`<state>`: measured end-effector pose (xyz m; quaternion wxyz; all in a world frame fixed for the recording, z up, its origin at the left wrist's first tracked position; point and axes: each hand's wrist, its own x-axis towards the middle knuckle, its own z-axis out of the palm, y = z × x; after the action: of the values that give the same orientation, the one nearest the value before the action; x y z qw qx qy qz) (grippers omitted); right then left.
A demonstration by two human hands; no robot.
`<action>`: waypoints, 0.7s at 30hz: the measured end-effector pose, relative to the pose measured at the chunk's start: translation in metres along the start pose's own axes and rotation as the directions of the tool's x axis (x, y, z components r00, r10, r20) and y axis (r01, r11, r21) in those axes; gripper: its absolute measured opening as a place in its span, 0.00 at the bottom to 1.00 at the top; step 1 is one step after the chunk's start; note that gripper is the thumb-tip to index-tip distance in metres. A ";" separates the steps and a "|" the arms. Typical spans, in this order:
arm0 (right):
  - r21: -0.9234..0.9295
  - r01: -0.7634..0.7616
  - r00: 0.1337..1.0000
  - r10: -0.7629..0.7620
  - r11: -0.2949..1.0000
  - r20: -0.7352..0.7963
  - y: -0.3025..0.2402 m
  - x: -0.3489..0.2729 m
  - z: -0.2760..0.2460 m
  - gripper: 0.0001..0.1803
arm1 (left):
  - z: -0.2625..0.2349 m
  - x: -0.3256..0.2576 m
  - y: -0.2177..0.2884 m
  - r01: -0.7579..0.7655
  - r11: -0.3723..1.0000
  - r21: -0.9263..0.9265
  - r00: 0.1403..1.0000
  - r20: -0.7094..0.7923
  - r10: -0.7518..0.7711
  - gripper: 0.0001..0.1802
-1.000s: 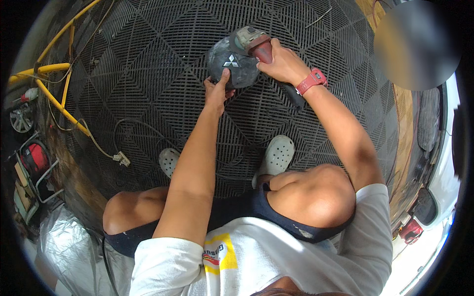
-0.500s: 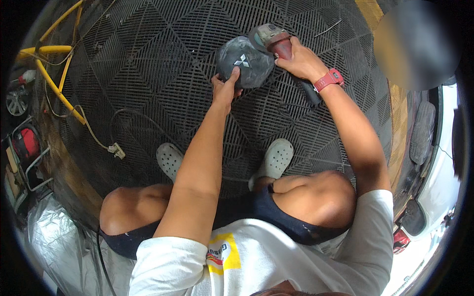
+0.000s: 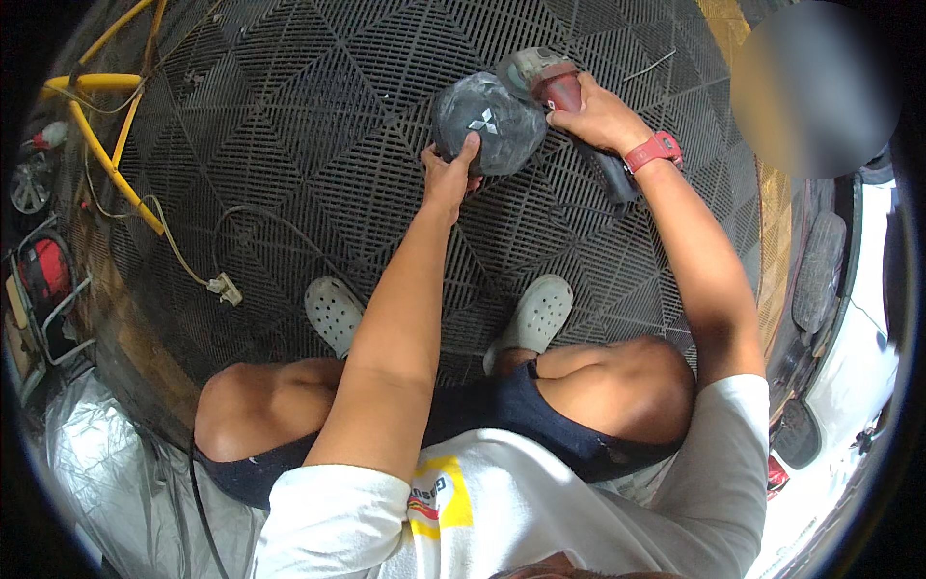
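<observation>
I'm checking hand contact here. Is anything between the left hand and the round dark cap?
Nothing visible: the left hand rests directly on the round dark cap. The right hand holds the power tool against its far side.

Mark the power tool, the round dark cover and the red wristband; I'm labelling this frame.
power tool (image 3: 540, 75): head view, its grey head.
round dark cover (image 3: 487, 121): head view, domed face.
red wristband (image 3: 653, 151): head view, strap on the right wrist.

White T-shirt (image 3: 540, 521), navy shorts (image 3: 540, 425), white clogs (image 3: 535, 314), red wristwatch (image 3: 654, 151).
</observation>
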<state>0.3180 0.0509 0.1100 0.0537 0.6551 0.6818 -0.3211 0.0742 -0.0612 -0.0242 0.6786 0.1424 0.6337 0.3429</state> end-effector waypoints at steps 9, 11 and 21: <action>-0.087 0.060 0.997 -0.056 0.994 0.055 -0.017 0.007 0.000 0.44 | 0.002 0.000 0.000 0.004 1.000 0.006 0.999 -0.040 -0.004 0.63; -0.097 0.047 0.998 -0.043 0.994 0.042 -0.008 0.012 -0.004 0.45 | 0.003 -0.002 0.003 0.024 1.000 0.017 0.999 -0.037 -0.023 0.65; -0.150 0.127 0.983 -0.104 0.980 0.150 -0.048 0.034 -0.009 0.49 | 0.003 -0.009 0.009 0.013 1.000 0.017 1.000 -0.028 -0.013 0.60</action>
<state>0.2723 0.0880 0.1176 0.1353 0.5834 0.7367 -0.3139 0.0745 -0.0599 -0.0119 0.6708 0.1392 0.6468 0.3350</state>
